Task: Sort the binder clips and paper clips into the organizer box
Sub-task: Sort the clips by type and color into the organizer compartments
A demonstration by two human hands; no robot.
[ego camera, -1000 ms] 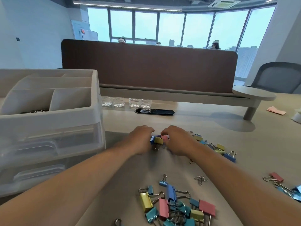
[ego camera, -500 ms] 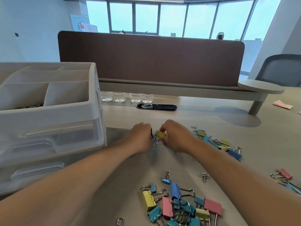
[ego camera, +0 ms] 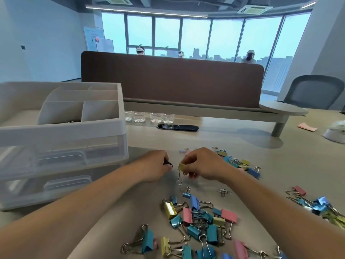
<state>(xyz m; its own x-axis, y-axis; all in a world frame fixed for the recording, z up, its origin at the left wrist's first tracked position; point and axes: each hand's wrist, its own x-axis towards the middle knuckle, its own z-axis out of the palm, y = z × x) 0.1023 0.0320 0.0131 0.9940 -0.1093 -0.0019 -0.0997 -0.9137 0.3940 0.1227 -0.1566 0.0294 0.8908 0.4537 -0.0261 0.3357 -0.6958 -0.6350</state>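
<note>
My right hand pinches a small yellow binder clip above the desk, its wire handles hanging down. My left hand is curled around a small dark clip, only a tip of which shows. The white organizer box with open top compartments and clear drawers stands at the left; a few paper clips lie in one front compartment. A pile of coloured binder clips lies near me, with more clips to the right of my right hand and loose paper clips between.
Another clip cluster lies at the right edge. Small clear bottles and a black cable slot sit behind my hands, under a brown desk divider. A grey chair stands at the right. People sit beyond the divider.
My hands have drawn apart: the yellow clip has come away with my right hand and risen off the desk, while my left keeps the dark clip. My view tilted upward.
</note>
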